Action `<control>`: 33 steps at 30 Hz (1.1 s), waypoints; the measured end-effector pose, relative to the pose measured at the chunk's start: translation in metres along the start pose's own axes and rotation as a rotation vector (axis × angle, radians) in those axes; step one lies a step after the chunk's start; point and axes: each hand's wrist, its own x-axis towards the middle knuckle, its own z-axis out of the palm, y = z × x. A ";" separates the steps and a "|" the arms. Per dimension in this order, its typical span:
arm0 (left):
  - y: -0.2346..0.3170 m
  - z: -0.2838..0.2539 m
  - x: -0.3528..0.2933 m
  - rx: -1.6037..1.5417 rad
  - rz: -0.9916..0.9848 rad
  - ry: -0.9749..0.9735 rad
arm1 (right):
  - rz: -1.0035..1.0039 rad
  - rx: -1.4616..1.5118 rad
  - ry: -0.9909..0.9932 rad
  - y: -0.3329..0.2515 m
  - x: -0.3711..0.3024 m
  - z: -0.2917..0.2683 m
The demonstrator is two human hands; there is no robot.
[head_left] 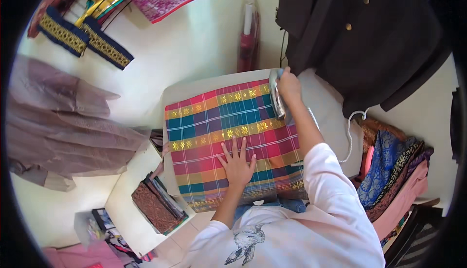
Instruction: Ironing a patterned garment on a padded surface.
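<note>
A plaid cloth (204,117) in red, teal, purple and ochre, with gold flower motifs, lies spread over a padded ironing board (187,88). My left hand (238,165) rests flat on its near middle part, fingers spread. At the cloth's far right edge, my right hand (290,87) is closed around the handle of an iron (276,95). The iron's metal body shows on the left of that hand, standing at the cloth's border. A white cord (350,136) runs over the board's right side. The cloth's near edge hangs toward my lap.
A dark jacket (369,39) hangs at the far right, over the board's end. Folded fabrics (384,170) are piled at right. On the left hang sheer mauve garments (73,122), above a white cabinet (126,204) bearing folded cloths (155,204). Navy-gold trims (63,32) hang at upper left.
</note>
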 end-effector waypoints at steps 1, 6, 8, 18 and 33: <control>-0.004 -0.002 0.000 -0.001 0.003 -0.002 | -0.030 -0.011 0.000 -0.006 -0.006 -0.003; -0.027 -0.002 0.001 -0.342 -0.059 0.105 | -0.128 0.027 -0.243 -0.012 -0.095 -0.027; -0.043 -0.005 0.001 -0.518 -0.086 0.169 | -0.120 0.020 -0.253 -0.023 -0.131 -0.047; -0.095 0.000 -0.015 -0.007 -0.076 0.127 | -0.184 -0.107 -0.263 -0.099 -0.208 0.002; -0.183 -0.029 -0.049 -0.045 0.068 0.107 | -0.159 -0.013 -0.187 -0.137 -0.167 0.039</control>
